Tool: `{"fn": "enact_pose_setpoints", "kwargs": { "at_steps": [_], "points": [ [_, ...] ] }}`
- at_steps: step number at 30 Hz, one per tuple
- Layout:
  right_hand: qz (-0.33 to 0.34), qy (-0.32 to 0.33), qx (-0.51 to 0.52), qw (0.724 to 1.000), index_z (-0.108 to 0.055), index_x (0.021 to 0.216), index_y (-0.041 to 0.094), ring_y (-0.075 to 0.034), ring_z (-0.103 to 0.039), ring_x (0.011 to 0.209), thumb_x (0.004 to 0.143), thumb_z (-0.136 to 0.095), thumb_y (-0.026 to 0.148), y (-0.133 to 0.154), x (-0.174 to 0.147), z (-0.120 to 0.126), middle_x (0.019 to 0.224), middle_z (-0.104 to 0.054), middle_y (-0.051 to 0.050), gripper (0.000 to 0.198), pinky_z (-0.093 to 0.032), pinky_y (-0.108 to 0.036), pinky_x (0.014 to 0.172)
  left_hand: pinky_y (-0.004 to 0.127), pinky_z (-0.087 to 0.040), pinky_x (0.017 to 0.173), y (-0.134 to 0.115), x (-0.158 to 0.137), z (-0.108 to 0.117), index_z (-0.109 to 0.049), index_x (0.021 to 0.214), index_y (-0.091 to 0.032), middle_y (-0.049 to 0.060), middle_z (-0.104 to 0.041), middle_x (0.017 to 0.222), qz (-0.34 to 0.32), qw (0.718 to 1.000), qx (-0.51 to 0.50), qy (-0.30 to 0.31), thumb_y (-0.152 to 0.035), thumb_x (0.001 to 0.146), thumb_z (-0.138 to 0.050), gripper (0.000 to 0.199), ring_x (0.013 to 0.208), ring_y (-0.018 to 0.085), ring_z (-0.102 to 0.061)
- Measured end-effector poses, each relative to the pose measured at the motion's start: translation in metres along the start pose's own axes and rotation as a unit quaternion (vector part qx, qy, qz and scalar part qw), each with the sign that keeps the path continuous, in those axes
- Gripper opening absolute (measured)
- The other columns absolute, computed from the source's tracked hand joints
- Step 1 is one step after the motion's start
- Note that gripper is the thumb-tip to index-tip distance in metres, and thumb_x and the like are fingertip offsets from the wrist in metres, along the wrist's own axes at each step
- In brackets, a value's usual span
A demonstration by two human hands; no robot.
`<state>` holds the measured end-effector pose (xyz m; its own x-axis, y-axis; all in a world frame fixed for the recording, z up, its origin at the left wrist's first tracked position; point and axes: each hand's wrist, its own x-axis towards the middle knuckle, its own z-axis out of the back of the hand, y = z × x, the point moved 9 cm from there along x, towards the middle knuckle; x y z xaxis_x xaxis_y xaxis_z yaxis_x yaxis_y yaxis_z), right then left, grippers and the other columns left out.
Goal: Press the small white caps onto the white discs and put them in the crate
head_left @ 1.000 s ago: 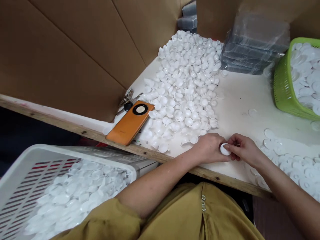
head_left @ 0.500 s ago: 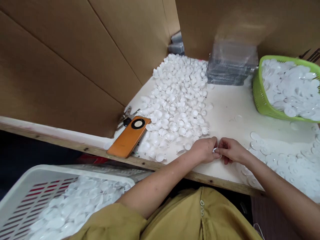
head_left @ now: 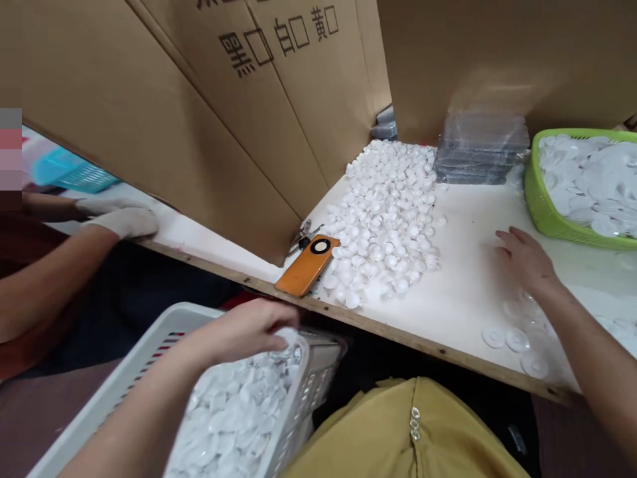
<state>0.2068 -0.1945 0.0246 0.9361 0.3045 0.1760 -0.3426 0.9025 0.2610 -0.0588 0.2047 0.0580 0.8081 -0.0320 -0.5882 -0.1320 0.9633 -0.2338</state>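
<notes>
My left hand [head_left: 256, 325] is over the rim of the white laundry-style basket [head_left: 174, 317], its thumb and fingers closed on a small white plastic piece [head_left: 287, 336]. Under it the basket holds a heap of similar white pieces [head_left: 233, 411]. My right hand [head_left: 530, 262] hovers over the white tabletop with its fingers apart and a little blurred; nothing shows in it. Close below that hand lie thin white discs [head_left: 517, 340]. Between my two hands spreads a large pile of small white cup-shaped pieces [head_left: 393, 212].
An orange phone [head_left: 303, 269] lies by the table's wooden edge, keys [head_left: 308, 232] behind it. A green basket [head_left: 540, 206] of white discs stands right, beside wrapped grey stacks [head_left: 480, 149]. Cardboard [head_left: 239, 126] walls the left; beyond it are another person's gloved hands [head_left: 127, 222].
My left hand has moved from the table edge, left and down to the white basket, with a white piece. My right hand has parted from it, moved right and opened. The view has turned left.
</notes>
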Motion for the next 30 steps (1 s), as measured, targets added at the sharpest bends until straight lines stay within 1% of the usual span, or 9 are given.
{"fn": "enact_pose_setpoints", "kwargs": {
  "at_steps": [2, 4, 10, 13, 16, 19, 24, 27, 30],
  "points": [
    [0.015, 0.014, -0.066, 0.998, -0.057, 0.127, 0.018, -0.035, -0.046, 0.124, 0.093, -0.04, 0.031, -0.012, 0.011, -0.011, 0.14, -0.046, -0.016, 0.039, -0.043, -0.046, 0.096, 0.03, -0.045, 0.074, 0.053, -0.023, -0.014, -0.071, 0.092, -0.022, 0.005, -0.069, 0.089, 0.097, 0.994, 0.046, 0.026, -0.027, 0.066, -0.061, 0.028, 0.083, 0.024, -0.063],
    [0.045, 0.046, -0.119, 0.991, -0.057, 0.124, 0.018, -0.033, -0.053, 0.113, 0.095, -0.036, 0.029, -0.012, 0.013, -0.024, 0.131, -0.054, -0.015, 0.038, -0.045, -0.043, 0.088, 0.034, -0.046, 0.079, 0.065, -0.027, -0.02, -0.071, 0.099, -0.02, 0.01, -0.067, 0.096, 0.121, 0.991, 0.051, -0.018, -0.033, 0.072, -0.059, 0.033, 0.089, 0.027, -0.062],
    [0.079, 0.091, -0.204, 0.972, -0.063, 0.096, 0.013, -0.03, -0.06, 0.081, 0.094, -0.036, 0.024, 0.006, 0.001, -0.028, 0.091, -0.066, -0.017, 0.03, -0.041, -0.038, 0.067, 0.033, -0.046, 0.085, -0.065, 0.034, 0.007, -0.065, 0.106, -0.02, 0.008, -0.062, 0.099, -0.045, 0.958, -0.031, -0.282, -0.038, 0.087, -0.052, 0.029, 0.095, 0.021, -0.057],
    [0.017, 0.092, -0.154, 0.984, -0.062, 0.093, 0.018, -0.028, -0.062, 0.078, 0.093, -0.039, 0.026, 0.005, -0.012, -0.015, 0.089, -0.067, -0.014, 0.025, -0.039, -0.034, 0.061, 0.037, -0.045, 0.084, -0.129, 0.072, 0.011, -0.061, 0.113, -0.021, 0.009, -0.059, 0.106, -0.112, 0.943, 0.035, -0.312, -0.033, 0.079, -0.066, 0.037, 0.098, 0.025, -0.054],
    [-0.103, 0.074, 0.044, 0.991, -0.06, 0.093, 0.021, -0.024, -0.064, 0.07, 0.093, -0.039, 0.033, -0.004, -0.035, -0.004, 0.075, -0.067, -0.008, 0.024, -0.043, -0.032, 0.059, 0.04, -0.045, 0.082, -0.159, 0.1, 0.005, -0.063, 0.102, -0.019, 0.01, -0.06, 0.103, -0.135, 0.943, 0.104, -0.285, -0.025, 0.077, -0.066, 0.025, 0.098, 0.028, -0.053],
    [-0.198, 0.062, 0.32, 0.924, -0.059, 0.094, 0.021, -0.02, -0.063, 0.056, 0.089, -0.047, 0.038, -0.005, -0.063, -0.007, 0.063, -0.064, -0.003, 0.021, -0.047, -0.029, 0.053, 0.04, -0.044, 0.083, -0.174, 0.107, 0.001, -0.062, 0.091, -0.016, 0.01, -0.06, 0.094, -0.178, 0.945, 0.075, -0.264, -0.018, 0.08, -0.061, 0.011, 0.095, 0.026, -0.054],
    [-0.235, 0.068, 0.586, 0.773, -0.058, 0.106, 0.019, -0.017, -0.064, 0.057, 0.07, -0.072, 0.038, 0.014, -0.085, -0.018, 0.074, -0.067, -0.004, 0.043, -0.049, -0.024, 0.048, 0.025, -0.047, 0.068, -0.202, 0.112, -0.011, -0.057, 0.1, -0.019, 0.0, -0.059, 0.083, -0.264, 0.919, -0.24, -0.167, -0.025, 0.077, -0.066, 0.026, 0.074, 0.013, -0.056],
    [-0.226, 0.103, 0.617, 0.747, -0.056, 0.104, 0.018, -0.016, -0.064, 0.059, 0.065, -0.078, 0.041, 0.024, -0.086, -0.024, 0.073, -0.067, -0.004, 0.05, -0.05, -0.023, 0.051, 0.023, -0.047, 0.068, -0.222, 0.126, -0.022, -0.058, 0.105, -0.019, 0.0, -0.06, 0.085, -0.286, 0.89, -0.332, -0.127, -0.022, 0.075, -0.069, 0.033, 0.072, 0.011, -0.057],
    [-0.21, 0.127, 0.596, 0.765, -0.055, 0.094, 0.018, -0.017, -0.064, 0.061, 0.066, -0.077, 0.049, 0.03, -0.088, -0.026, 0.073, -0.066, -0.004, 0.047, -0.05, -0.026, 0.054, 0.028, -0.048, 0.078, -0.232, 0.139, -0.024, -0.065, 0.1, -0.018, 0.003, -0.062, 0.093, -0.307, 0.899, -0.269, -0.16, -0.018, 0.075, -0.069, 0.025, 0.082, 0.014, -0.059]
  ]
}}
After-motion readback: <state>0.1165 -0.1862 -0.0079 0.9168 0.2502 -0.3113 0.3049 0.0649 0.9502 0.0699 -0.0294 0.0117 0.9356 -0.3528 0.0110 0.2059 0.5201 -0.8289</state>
